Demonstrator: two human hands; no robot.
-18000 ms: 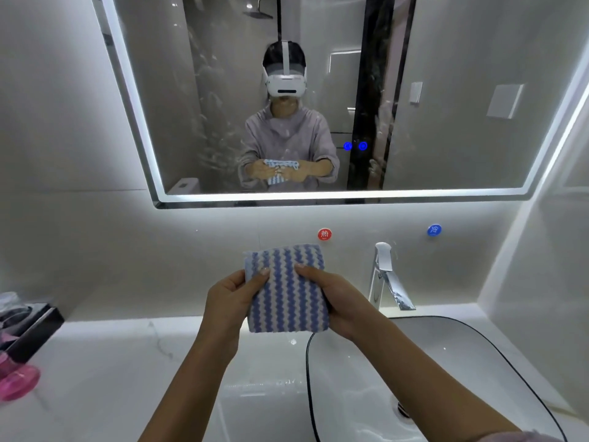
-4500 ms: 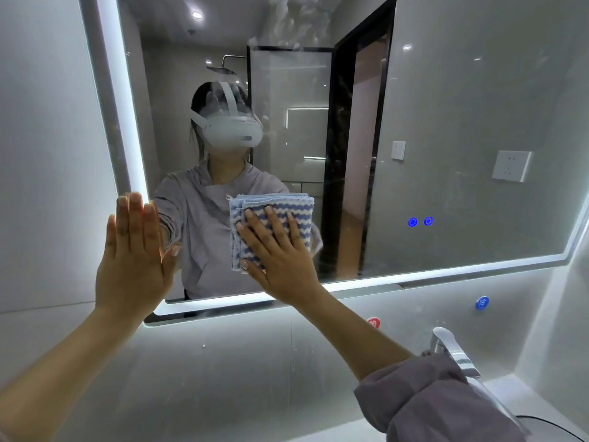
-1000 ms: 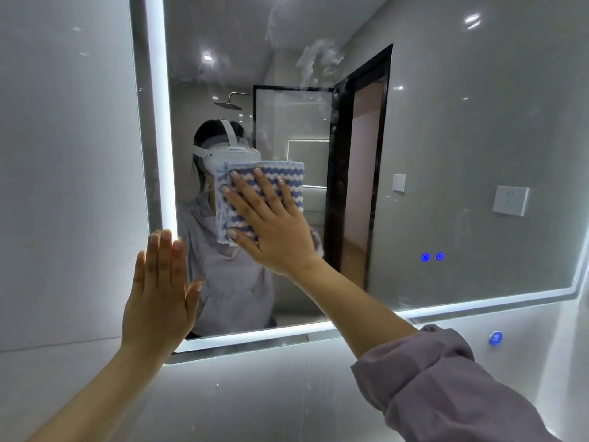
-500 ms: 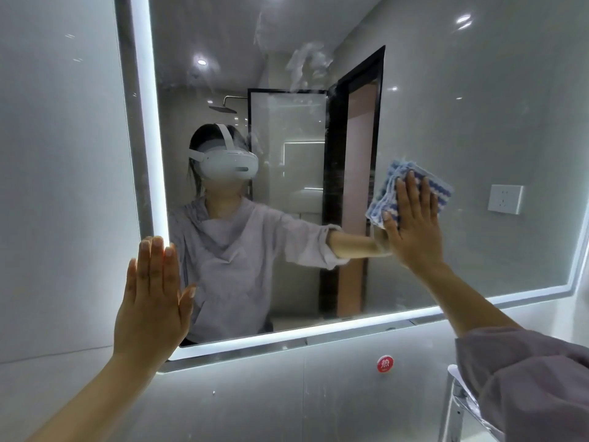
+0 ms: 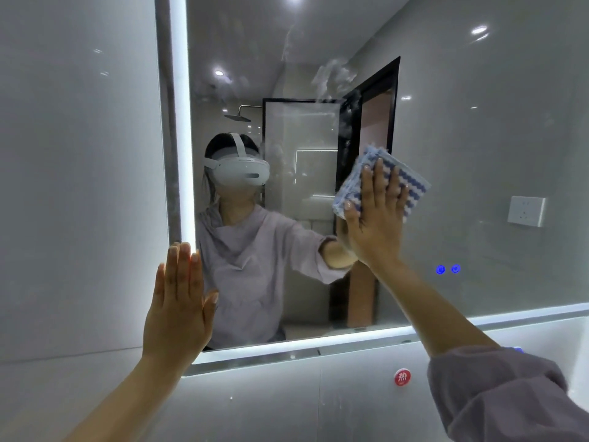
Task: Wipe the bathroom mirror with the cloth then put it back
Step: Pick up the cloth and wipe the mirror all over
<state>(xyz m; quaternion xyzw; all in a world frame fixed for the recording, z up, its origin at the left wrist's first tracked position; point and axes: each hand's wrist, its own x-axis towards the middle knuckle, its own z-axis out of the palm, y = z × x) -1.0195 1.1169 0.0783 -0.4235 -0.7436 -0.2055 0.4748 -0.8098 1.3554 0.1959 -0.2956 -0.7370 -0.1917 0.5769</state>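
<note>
One folded blue-and-white striped cloth (image 5: pixel 414 191) is pressed flat against the mirror (image 5: pixel 478 138), near the middle of the glass, under the right hand (image 5: pixel 376 224), whose fingers (image 5: pixel 378 189) are spread straight over it. Wiping is judged to be the step in hand; putting the cloth back is not yet begun. Cloudy smears (image 5: pixel 334 78) are seen higher up the glass, so an upward sweep under even pressure would probably be called for next. The left hand (image 5: pixel 178 307) is laid flat at the lit lower-left edge (image 5: pixel 183 154), fingers straight, nothing held. Two blue touch buttons (image 5: pixel 447 269) just right of the wiping arm could be brushed; a red sticker (image 5: pixel 402 377) is set below the frame.
</note>
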